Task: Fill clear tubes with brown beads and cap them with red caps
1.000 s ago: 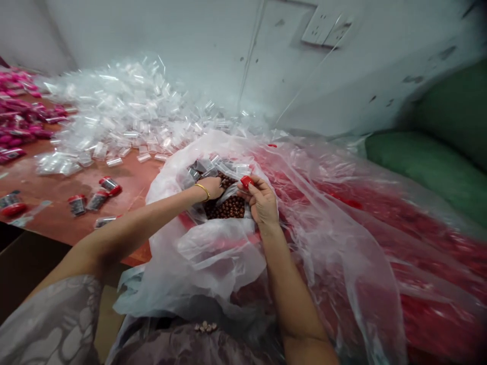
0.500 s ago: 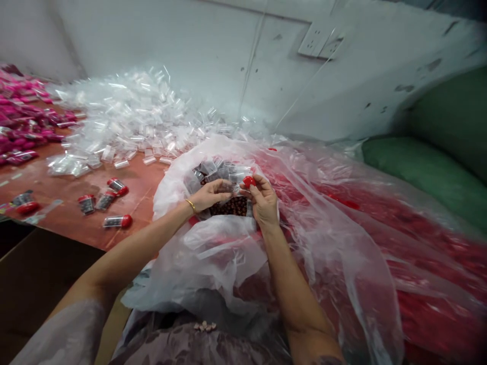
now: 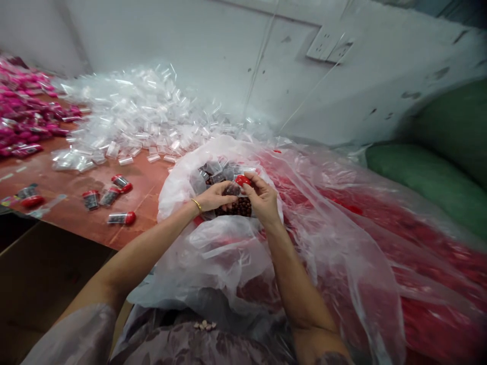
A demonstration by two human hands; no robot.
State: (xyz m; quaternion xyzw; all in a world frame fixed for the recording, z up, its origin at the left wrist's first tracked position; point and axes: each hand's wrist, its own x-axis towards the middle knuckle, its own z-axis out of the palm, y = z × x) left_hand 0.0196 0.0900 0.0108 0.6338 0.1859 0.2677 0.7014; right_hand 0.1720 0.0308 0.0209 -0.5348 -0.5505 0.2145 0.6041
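Between the fingertips of my right hand (image 3: 263,198) is a red rounded cap (image 3: 242,180). My left hand (image 3: 216,196) pinches a small clear container (image 3: 233,189) with something dark in it, right beside the cap. Fingers hide most of the container, and I cannot tell whether the cap is seated on it. Both hands are over the opening of a white translucent plastic bag (image 3: 175,188). Small dark brown beads (image 3: 240,208) lie in that opening, with several clear containers (image 3: 216,169) behind them.
Several red-capped containers (image 3: 120,218) with dark contents lie on the reddish-brown table (image 3: 146,190). A heap of clear containers (image 3: 144,111) is at the back, pink pieces (image 3: 26,116) at far left. A large clear bag of red pieces (image 3: 380,243) and green sacks (image 3: 429,172) lie right.
The red cap has come left and closer to the container in my left hand. My right hand has turned slightly inward. The whole view has shifted a little.
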